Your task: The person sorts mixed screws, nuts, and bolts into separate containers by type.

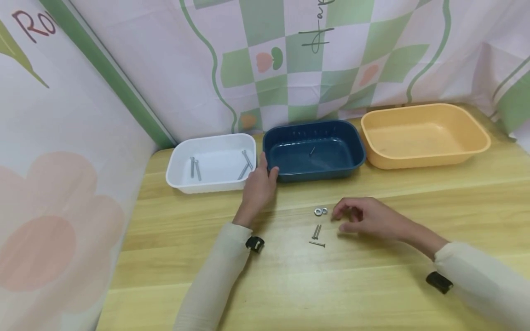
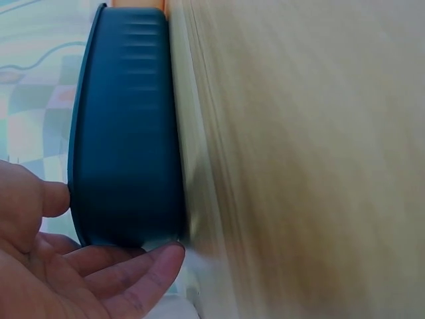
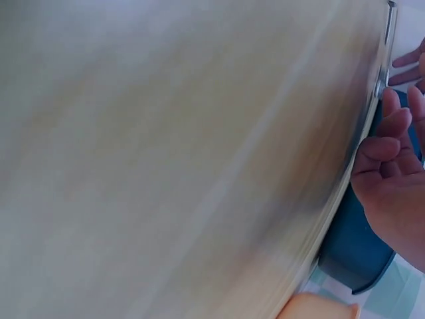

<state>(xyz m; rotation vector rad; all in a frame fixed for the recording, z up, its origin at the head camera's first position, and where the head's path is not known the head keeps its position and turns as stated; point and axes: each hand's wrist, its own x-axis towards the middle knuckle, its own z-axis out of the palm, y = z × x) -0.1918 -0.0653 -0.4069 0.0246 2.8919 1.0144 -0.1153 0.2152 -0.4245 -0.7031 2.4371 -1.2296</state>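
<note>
Upper-limb dress of the person, as seen from the head camera. Left sleeve [image 1: 217,278]: long, cream-coloured, plain cloth, softly creased, ending at the wrist. Right sleeve [image 1: 482,276]: the same pale material, likewise full length. Left wrist fitting [image 1: 254,244]: small, black and compact, set beside the cuff, with a lighter detail on its surface. Right wrist fitting [image 1: 439,282]: black, elongated, round-cornered; its attachment is hidden. Left hand [image 1: 259,185] and right hand [image 1: 372,218]: bare.

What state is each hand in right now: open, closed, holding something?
Left hand: open, touching the blue tray at its left end.
Right hand: open, loosely curled, nothing visible in it, near the metal rings.
</note>
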